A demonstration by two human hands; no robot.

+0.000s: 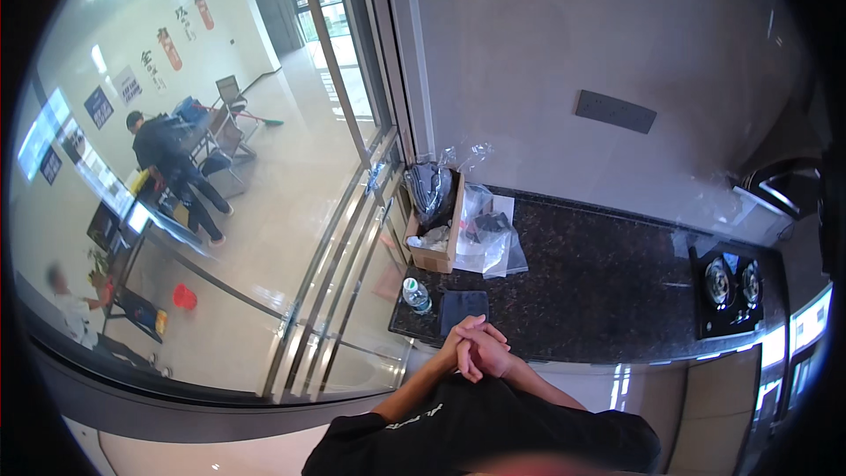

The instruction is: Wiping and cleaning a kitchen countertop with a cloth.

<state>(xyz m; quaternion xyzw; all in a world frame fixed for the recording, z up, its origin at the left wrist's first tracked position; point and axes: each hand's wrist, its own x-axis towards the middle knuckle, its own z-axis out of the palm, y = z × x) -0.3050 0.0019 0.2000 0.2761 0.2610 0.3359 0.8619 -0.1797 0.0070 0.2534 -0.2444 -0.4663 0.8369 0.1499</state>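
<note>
My left hand (461,340) and my right hand (490,354) are clasped in front of my chest, fingers interlaced, with no object in them. They come up over the near edge of a dark speckled stone countertop (595,277). Just beyond my fingers lies a folded dark blue-grey cloth (464,307), partly covered by my hands in this view. Left of the cloth is a clear plastic bottle (416,296) with a green-and-white cap. Behind them stands an open cardboard box (433,260) holding a grey item in clear plastic (433,192). Clear plastic bags (496,241) rest on white paper beside it.
A two-burner gas hob (730,294) is set into the counter's right end, near a dark range hood (786,178). A socket panel (616,112) is on the wall. Past the glass sliding door (330,277), one person (173,158) bends over a table and another sits.
</note>
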